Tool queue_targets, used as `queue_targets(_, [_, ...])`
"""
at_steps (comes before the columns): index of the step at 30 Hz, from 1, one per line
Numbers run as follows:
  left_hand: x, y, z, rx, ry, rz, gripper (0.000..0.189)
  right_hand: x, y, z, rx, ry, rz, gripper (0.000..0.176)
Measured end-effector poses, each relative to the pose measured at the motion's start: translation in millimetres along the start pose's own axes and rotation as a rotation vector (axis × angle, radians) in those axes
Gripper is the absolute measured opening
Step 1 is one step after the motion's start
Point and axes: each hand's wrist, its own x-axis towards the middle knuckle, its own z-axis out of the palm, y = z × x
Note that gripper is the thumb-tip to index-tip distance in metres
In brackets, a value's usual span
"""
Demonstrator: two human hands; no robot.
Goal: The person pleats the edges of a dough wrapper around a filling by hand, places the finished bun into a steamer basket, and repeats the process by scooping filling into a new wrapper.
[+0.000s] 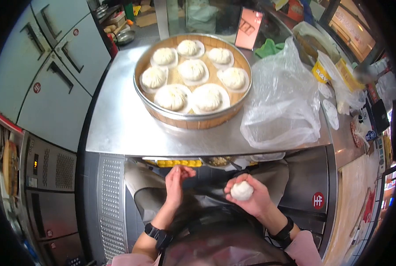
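A round white dough bun (pixel 242 190) rests in the palm of my right hand (pixel 256 198), with the fingers curled around it. My left hand (pixel 176 181) is raised to the left of it, fingers apart and holding nothing. Both hands are in front of the table's near edge, over my lap. Beyond them on the metal table stands a round bamboo steamer (pixel 187 122) with several pleated buns, each on a white paper liner. The nearest buns in it are a left one (pixel 170 98) and a right one (pixel 207 97).
A clear plastic bag (pixel 284 99) lies on the metal table (pixel 113 128) right of the steamer. Behind it are a green cloth (pixel 269 48) and an upright phone (pixel 249 28). Below the table edge sit a yellow tray (pixel 179 163) and a bowl of filling (pixel 218 161). Refrigerators (pixel 58 88) stand left.
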Motion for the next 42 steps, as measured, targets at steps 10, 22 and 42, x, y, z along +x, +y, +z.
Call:
queue_targets(10, [2.8, 47.1, -2.0, 0.109, -0.162, 0.128, 0.037, 41.1, -62.0, 93.0, -0.364, -0.225, -0.312, 0.03])
queue_targets(22, [4.5, 30.1, 5.0, 0.063, -0.213, -0.014, 0.034, 12.2, -58.4, 54.6, -0.404, 0.029, -0.289, 0.018])
queue_targets(42, [4.5, 17.4, 18.1, 0.108, -0.18, -0.058, 0.028, -15.4, -73.1, 25.8, -0.314, 0.013, -0.399, 0.015])
